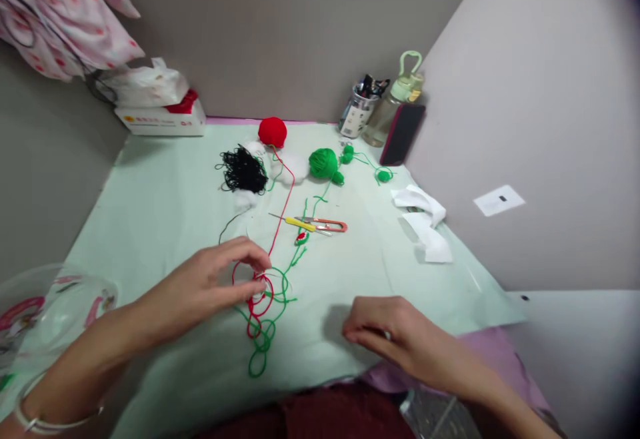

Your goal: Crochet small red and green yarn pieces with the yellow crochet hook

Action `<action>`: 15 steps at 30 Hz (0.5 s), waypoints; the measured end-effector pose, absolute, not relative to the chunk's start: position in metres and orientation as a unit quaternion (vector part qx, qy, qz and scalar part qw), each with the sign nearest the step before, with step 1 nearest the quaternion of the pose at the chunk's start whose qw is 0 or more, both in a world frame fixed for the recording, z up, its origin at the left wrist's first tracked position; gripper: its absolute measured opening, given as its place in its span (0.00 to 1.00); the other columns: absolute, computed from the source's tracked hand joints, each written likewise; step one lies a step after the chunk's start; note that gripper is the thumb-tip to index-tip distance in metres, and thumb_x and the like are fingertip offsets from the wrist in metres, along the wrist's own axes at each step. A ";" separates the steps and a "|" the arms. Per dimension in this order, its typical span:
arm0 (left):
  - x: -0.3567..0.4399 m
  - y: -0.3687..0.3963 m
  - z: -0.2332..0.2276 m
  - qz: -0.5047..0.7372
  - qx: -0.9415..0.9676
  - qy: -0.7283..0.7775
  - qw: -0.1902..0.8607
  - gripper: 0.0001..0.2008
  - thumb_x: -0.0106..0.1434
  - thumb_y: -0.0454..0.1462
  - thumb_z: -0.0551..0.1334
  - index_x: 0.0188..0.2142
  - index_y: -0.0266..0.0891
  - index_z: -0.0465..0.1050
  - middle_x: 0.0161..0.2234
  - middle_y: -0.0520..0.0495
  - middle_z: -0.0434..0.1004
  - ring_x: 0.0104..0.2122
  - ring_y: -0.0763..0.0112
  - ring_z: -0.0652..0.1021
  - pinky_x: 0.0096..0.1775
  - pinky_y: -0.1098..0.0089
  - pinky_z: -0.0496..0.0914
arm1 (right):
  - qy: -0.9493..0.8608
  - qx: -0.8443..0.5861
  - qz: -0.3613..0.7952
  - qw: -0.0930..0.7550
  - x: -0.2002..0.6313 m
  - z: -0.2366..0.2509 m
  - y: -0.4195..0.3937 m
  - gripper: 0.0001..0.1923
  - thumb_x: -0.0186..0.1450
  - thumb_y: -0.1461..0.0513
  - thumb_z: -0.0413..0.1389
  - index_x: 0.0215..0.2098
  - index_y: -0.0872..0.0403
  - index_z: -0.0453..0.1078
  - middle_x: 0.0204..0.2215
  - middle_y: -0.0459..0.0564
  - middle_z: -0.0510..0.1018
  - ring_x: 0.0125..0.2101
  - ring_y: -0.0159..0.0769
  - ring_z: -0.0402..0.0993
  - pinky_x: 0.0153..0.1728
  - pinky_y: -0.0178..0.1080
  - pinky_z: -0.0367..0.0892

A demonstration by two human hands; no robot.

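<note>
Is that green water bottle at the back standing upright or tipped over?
Upright: the water bottle stands on the table, its loop cap on top.

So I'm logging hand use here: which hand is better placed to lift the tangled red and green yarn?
Probably the left hand: its fingertips already touch the tangled yarn. The right hand rests apart from it, fingers curled.

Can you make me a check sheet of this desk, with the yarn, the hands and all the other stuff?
Surface: pale green table cover, lightly creased.
Job's things: tangled red and green yarn strands; red yarn ball; green yarn ball.
Clutter: black yarn tangle; small snips with orange handle; white tissue pieces; tissue box; pen jar; pale green water bottle.
Hands: left hand pinches the strands; right hand rests closed, contents unclear.
Cables: nothing seen.
Surroundings: grey partition walls.
</note>
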State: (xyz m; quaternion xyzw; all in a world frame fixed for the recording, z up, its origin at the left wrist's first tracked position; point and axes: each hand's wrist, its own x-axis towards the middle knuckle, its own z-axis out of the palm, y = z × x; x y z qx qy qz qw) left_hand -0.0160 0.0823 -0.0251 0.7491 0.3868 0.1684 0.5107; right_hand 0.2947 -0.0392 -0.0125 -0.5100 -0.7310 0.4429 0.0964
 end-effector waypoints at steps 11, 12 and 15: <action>-0.011 0.041 -0.100 0.155 0.873 0.282 0.368 0.20 0.63 0.34 0.69 0.53 0.49 0.76 0.56 0.43 0.80 0.63 0.45 0.71 0.65 0.47 0.62 | -0.822 -0.568 0.028 -0.028 0.263 -0.059 0.074 0.13 0.72 0.71 0.54 0.51 0.54 0.74 0.48 0.56 0.81 0.43 0.44 0.78 0.35 0.40 0.72; -0.010 0.043 -0.102 0.150 0.874 0.284 0.366 0.18 0.63 0.33 0.69 0.52 0.48 0.76 0.56 0.43 0.80 0.62 0.46 0.71 0.65 0.47 0.62 | -0.832 -0.554 0.034 -0.027 0.261 -0.061 0.078 0.12 0.73 0.70 0.55 0.51 0.52 0.75 0.48 0.55 0.81 0.44 0.44 0.78 0.35 0.40 0.72; -0.009 0.055 -0.101 0.155 0.873 0.287 0.363 0.13 0.65 0.31 0.65 0.48 0.47 0.76 0.52 0.45 0.81 0.58 0.52 0.75 0.64 0.49 0.63 | -0.862 -0.502 0.063 -0.006 0.258 -0.065 0.084 0.11 0.74 0.69 0.54 0.48 0.51 0.76 0.48 0.56 0.82 0.45 0.45 0.79 0.39 0.43 0.74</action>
